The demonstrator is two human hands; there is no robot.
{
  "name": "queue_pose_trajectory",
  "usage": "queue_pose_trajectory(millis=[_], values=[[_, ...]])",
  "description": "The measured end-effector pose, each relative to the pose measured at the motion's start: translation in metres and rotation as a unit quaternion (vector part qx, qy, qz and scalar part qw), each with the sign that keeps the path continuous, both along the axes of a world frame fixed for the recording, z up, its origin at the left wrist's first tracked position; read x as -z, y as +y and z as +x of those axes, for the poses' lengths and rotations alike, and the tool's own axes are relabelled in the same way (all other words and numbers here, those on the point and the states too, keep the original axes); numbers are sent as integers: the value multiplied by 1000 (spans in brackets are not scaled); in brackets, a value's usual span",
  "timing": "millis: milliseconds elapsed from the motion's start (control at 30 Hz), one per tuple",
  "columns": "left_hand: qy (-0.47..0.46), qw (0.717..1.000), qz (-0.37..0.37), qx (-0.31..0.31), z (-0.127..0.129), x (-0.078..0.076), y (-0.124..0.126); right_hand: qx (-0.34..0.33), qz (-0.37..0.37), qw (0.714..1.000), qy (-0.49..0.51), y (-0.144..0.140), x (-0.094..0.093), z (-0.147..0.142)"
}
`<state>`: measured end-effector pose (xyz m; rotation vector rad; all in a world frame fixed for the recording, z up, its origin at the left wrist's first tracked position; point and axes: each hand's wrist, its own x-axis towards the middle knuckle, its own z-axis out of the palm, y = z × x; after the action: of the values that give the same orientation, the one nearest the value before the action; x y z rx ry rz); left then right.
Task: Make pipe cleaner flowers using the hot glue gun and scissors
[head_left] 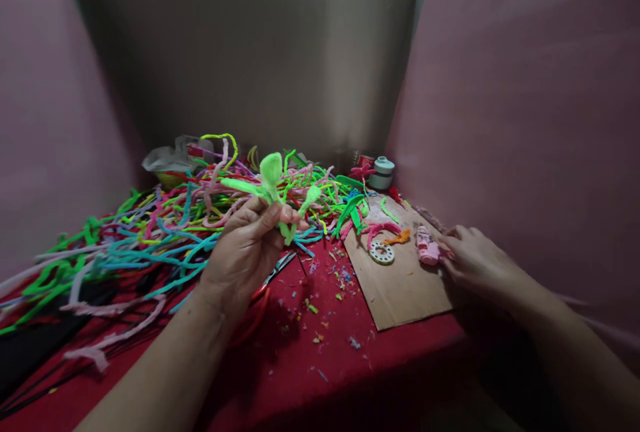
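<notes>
My left hand (253, 232) is closed on a bright green pipe-cleaner sprig (271, 175), raised above the table. Its rounded, leaf-like ends stick out above and to the right of my fingers, and a straight length points left. At the right, my right hand (470, 252) has its fingers curled at the edge of a small pink object (427, 245) on a cardboard sheet (400, 292). The kind of that object is unclear, and its far side is hidden by my fingers. Below my left hand lie scissors (260, 292) with red handles, partly covered.
A heap of coloured pipe cleaners (200, 219) spreads across the left and back of the red cloth (300, 365). The cardboard carries a pale ring with holes (381, 252) and an orange piece (399, 238). Behind stands a pale blue jar (383, 172). Fuzzy scraps litter the cloth.
</notes>
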<state>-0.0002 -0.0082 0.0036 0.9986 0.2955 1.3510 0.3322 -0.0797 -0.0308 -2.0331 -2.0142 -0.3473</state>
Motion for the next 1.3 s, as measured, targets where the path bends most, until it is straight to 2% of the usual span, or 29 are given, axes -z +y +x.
queue_pose_trajectory(millis=[67, 100, 167, 233, 300, 367, 433, 500, 567, 600, 700, 767, 900, 1033, 1133, 1300], values=[[-5, 1000, 2, 12, 0, 1, -1, -82, 56, 991, 91, -4, -11, -34], [-10, 1000, 4, 15, 0, 1, -2, -141, 54, 974, 167, -4, -16, -55], [-13, 1000, 10, 23, 0, 3, -2, -218, 7, 914, 343, 0, -22, -98], [-18, 999, 16, 41, 1, 4, -1, -216, -60, 820, 526, 10, -25, -138], [-29, 998, 18, 60, 1, 5, -1, -217, -65, 693, 685, 25, -26, -168], [-44, 997, 14, 66, 2, 5, -2, -228, -74, 573, 784, 38, -27, -187], [-52, 996, 6, 66, 4, 6, -2, -248, -83, 499, 826, 48, -27, -197], [-51, 997, -3, 65, 5, 6, -2, -255, -87, 464, 844, 54, -27, -202], [-43, 997, -1, 57, 5, 7, -1, -253, -75, 457, 850, 55, -27, -202], [-36, 998, 5, 48, 5, 7, -1, -252, -59, 462, 848, 55, -27, -202], [-7, 999, 38, 17, 3, 8, 0, -250, 14, 507, 824, 55, -29, -198], [8, 999, 49, 21, 1, 7, 0, -254, 49, 543, 799, 54, -33, -193], [-6, 997, 16, 76, -4, 3, -5, -274, 61, 591, 756, 51, -40, -187], [24, 996, -20, 78, -5, 1, -6, -286, 46, 640, 712, 45, -47, -188], [71, 995, -20, 62, -4, 3, -3, -294, 18, 656, 695, 43, -54, -190], [101, 993, -14, 61, -3, 5, 0, -295, -6, 660, 691, 48, -57, -189]])
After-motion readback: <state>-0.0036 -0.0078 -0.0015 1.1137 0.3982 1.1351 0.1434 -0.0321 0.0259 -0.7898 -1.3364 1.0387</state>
